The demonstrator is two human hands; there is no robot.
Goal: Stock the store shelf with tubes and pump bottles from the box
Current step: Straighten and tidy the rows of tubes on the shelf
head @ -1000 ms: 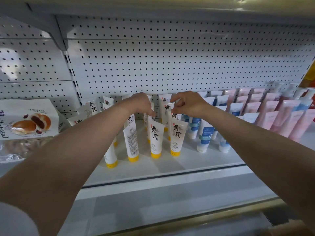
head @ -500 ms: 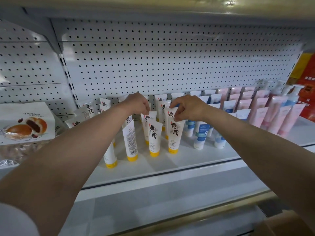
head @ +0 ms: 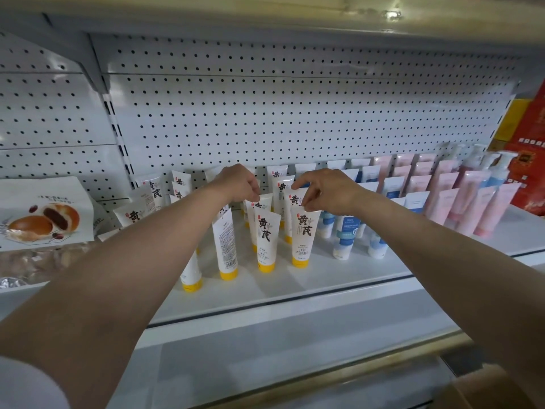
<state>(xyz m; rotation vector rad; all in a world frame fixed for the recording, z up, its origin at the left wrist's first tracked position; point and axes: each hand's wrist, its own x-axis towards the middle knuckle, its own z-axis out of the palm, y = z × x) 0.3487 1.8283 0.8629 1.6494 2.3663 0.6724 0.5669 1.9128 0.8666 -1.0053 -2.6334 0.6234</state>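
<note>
While both hands straighten white yellow-capped tubes standing mid-shelf, left hand [head: 237, 184] pinches one tube's crimp [head: 256, 202], right hand [head: 324, 188] pinches the front tube [head: 302, 231]; next, release gently, fetch more

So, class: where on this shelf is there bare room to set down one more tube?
Bare shelf runs along the front edge, ahead of the yellow-capped tubes and blue tubes. Behind that it is crowded: both hands, left and right, pinch tube tops there, and pink tubes fill the right.
</note>
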